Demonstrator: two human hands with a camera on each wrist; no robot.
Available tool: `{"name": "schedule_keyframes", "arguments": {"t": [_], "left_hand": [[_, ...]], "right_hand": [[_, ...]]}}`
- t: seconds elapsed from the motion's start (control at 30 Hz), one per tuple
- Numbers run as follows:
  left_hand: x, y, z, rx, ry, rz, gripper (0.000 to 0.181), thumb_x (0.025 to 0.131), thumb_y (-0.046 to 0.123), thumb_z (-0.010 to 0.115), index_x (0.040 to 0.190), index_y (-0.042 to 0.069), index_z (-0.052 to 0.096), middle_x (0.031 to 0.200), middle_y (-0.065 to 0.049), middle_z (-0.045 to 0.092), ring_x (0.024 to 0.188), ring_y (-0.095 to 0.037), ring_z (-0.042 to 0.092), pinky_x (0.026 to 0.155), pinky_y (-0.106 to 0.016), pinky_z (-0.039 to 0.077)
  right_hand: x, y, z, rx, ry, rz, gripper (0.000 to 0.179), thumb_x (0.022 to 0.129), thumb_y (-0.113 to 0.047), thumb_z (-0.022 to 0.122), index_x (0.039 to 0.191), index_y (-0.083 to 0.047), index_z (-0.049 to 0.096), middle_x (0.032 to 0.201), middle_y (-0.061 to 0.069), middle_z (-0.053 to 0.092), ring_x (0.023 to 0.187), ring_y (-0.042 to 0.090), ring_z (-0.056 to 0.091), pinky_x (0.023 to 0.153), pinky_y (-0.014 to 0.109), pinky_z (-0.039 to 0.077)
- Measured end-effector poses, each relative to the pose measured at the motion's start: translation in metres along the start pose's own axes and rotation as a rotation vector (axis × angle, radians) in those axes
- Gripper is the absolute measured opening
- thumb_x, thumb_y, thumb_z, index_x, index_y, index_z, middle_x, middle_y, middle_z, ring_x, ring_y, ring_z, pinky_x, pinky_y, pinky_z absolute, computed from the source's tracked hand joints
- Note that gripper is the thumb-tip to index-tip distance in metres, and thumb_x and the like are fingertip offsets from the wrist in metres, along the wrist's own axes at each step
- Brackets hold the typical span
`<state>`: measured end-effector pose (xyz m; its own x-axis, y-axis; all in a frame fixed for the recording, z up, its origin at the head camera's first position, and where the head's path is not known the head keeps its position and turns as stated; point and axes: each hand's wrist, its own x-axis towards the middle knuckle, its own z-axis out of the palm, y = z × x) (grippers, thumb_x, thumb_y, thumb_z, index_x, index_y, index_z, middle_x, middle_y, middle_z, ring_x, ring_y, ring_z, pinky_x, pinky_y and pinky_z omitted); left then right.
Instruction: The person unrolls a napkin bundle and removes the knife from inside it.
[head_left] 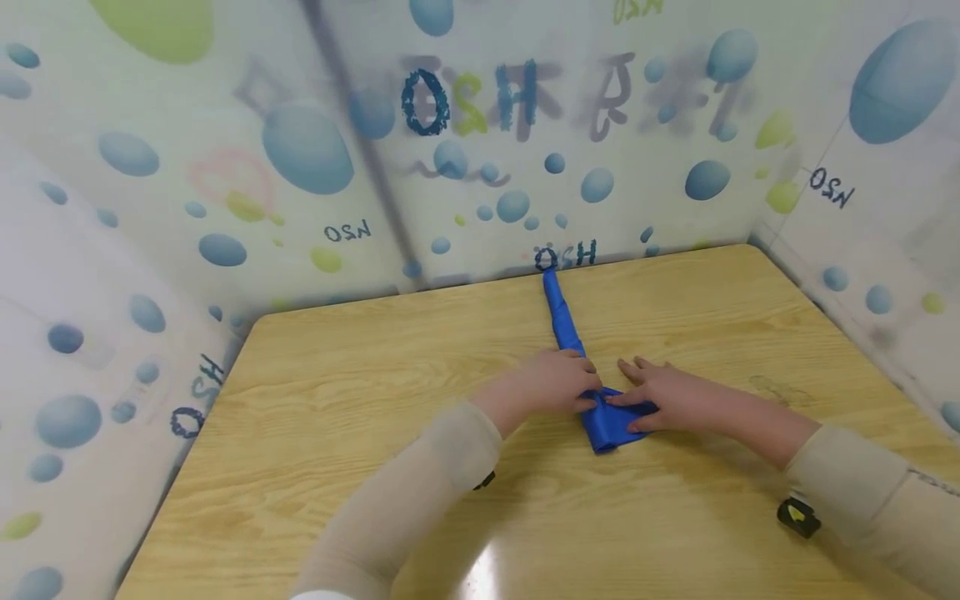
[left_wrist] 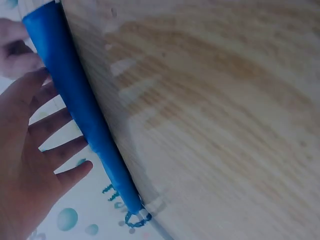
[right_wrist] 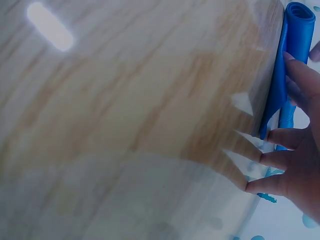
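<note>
A blue sheet of thin, soft material, rolled into a long roll (head_left: 562,312), lies on the table and runs from near the hands to the far edge. At its near end a flat flap (head_left: 618,427) spreads to the right. My left hand (head_left: 558,383) lies against the roll's left side; in the left wrist view its fingers (left_wrist: 57,120) are extended and apart along the roll. From the right, my right hand (head_left: 671,398) has its fingers spread over the flap, thumb towards the roll. Wound layers show at the roll's end (right_wrist: 300,12) in the right wrist view.
The pale wood-grain table (head_left: 360,392) reaches back to a wall (head_left: 465,217) printed with blue and green dots and letters. Side walls stand left and right. A small black device (head_left: 798,517) sits under the right sleeve, and light glares on the near tabletop.
</note>
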<state>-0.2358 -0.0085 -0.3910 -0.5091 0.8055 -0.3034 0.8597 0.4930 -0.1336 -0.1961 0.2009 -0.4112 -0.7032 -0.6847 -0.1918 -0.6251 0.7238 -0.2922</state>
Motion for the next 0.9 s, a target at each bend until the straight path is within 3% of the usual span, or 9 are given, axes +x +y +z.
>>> {"name": "schedule_keyframes", "arguments": {"t": [0.23, 0.6, 0.9], "left_hand": [[-0.005, 0.015, 0.003, -0.012, 0.009, 0.122, 0.051, 0.089, 0.055, 0.036, 0.127, 0.026, 0.051, 0.116, 0.008, 0.055, 0.111, -0.012, 0.045, 0.095, -0.025, 0.034], [-0.011, 0.018, 0.011, 0.017, 0.033, 0.161, 0.053, 0.087, 0.058, 0.035, 0.126, 0.026, 0.050, 0.123, 0.005, 0.048, 0.114, -0.013, 0.040, 0.097, -0.025, 0.030], [-0.018, 0.016, 0.016, 0.030, 0.109, 0.202, 0.052, 0.086, 0.061, 0.034, 0.119, 0.028, 0.055, 0.114, 0.008, 0.050, 0.106, -0.012, 0.041, 0.093, -0.024, 0.031]], "right_hand": [[-0.005, -0.002, -0.002, 0.030, 0.015, 0.003, 0.053, 0.082, -0.047, 0.057, 0.125, -0.016, 0.054, 0.140, 0.025, 0.025, 0.125, 0.050, 0.017, 0.089, 0.066, 0.024], [-0.006, -0.008, 0.003, 0.024, 0.020, 0.017, 0.051, 0.079, -0.047, 0.061, 0.120, -0.017, 0.060, 0.140, 0.026, 0.024, 0.125, 0.051, 0.017, 0.088, 0.068, 0.022], [-0.006, -0.016, 0.005, 0.056, 0.011, 0.071, 0.055, 0.081, -0.051, 0.056, 0.124, -0.017, 0.056, 0.141, 0.025, 0.022, 0.126, 0.049, 0.016, 0.089, 0.064, 0.026]]}}
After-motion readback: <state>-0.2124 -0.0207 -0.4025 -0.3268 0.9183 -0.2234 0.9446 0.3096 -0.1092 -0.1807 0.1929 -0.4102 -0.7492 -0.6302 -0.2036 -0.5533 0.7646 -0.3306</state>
